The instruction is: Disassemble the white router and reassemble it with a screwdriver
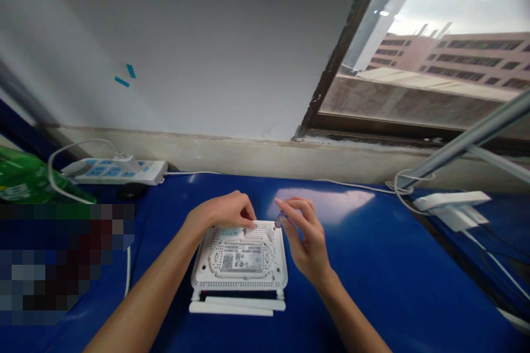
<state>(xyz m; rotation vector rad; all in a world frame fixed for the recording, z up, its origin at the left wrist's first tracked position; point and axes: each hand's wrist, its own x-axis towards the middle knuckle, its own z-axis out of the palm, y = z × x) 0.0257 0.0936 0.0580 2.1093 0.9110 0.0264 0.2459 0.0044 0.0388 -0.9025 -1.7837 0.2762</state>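
Router lies label side up on the glossy blue desk, directly under the left fingers and just beside the right ones, its white antennas on the side nearer the wearer. Beyond the fingers rises a pale wall, with a window up to their right; a power strip sits away to their left. The left hand bends its fingers down onto the router's far edge; how far they part is unclear. The right hand pinches a small translucent purplish piece at the far right corner.
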